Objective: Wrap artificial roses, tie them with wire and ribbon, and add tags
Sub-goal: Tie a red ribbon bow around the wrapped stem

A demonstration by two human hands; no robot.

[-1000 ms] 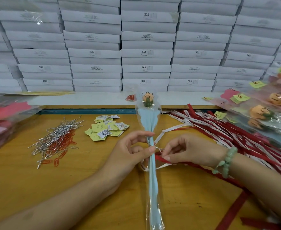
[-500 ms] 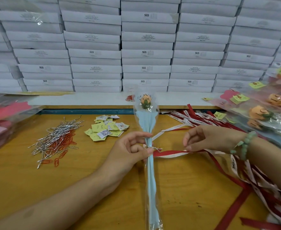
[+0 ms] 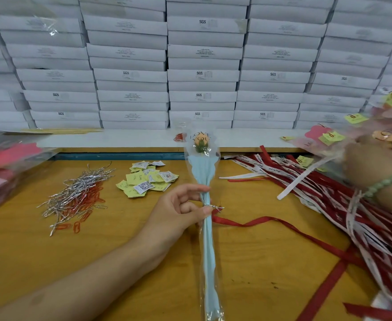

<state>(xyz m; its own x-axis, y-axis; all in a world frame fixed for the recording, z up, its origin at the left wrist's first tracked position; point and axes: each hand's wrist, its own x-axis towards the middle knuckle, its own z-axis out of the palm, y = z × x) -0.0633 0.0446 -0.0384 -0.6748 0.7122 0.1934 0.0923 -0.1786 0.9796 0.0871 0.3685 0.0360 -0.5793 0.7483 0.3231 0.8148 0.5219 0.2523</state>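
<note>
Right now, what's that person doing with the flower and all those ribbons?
A person is dressing up a pretend flower. The left hand pinches the wrapped rose at its stem, right where a silver wire is twisted round it. The right hand is over by the ribbon pile, with a white ribbon stretching towards it, but its grip is too blurred to see. A red ribbon trails across the table from the rose. The tags sit in a heap nearby.

on the table (image 3: 39,251), the wrapped rose (image 3: 207,239) is in the middle; tags (image 3: 147,179) sit just left of it, wire ties (image 3: 79,193) further left, ribbons (image 3: 329,188) to its right, stacked boxes (image 3: 202,75) behind everything.
</note>
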